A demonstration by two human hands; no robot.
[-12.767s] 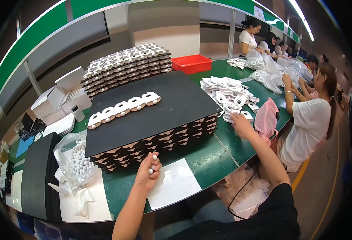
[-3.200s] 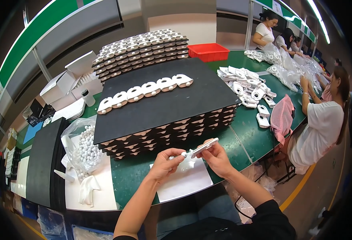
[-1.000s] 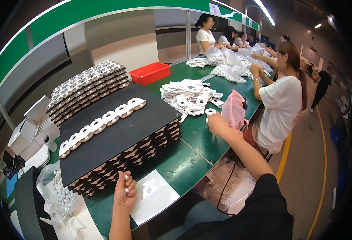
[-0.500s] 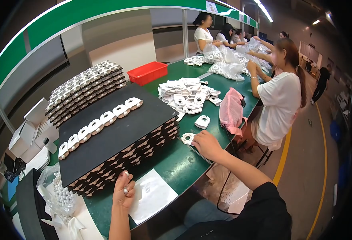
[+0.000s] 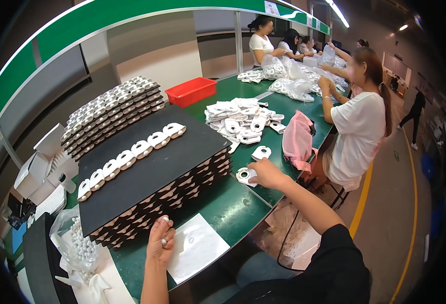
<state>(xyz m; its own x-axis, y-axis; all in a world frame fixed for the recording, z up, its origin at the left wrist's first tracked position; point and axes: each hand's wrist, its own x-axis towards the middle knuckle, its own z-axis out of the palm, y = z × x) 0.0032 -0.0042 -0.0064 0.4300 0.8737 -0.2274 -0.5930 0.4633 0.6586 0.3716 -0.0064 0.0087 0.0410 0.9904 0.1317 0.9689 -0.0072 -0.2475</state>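
Note:
My left hand [image 5: 160, 242] rests at the front edge of a stack of black trays [image 5: 152, 175] and pinches small white beads [image 5: 165, 220]. A row of white plastic parts [image 5: 131, 152] lies on the top tray. My right hand [image 5: 266, 173] reaches out to the right and grips a flat white ring-shaped part [image 5: 244, 176] on the green table [image 5: 223, 205]. Another such part [image 5: 261, 152] lies just beyond it, and a pile of the same white parts [image 5: 243, 119] sits further back.
A white sheet [image 5: 195, 248] lies near my left hand. A clear bag of white beads [image 5: 78, 245] is at the left. A second tray stack [image 5: 114, 114], a red bin [image 5: 191, 91], a pink bag [image 5: 298, 139] and several seated people [image 5: 360, 121] line the table.
My right hand has drawn back from the far pile toward me and closed on a white ring part near the tray stack. The left hand has stayed by the stack's front edge.

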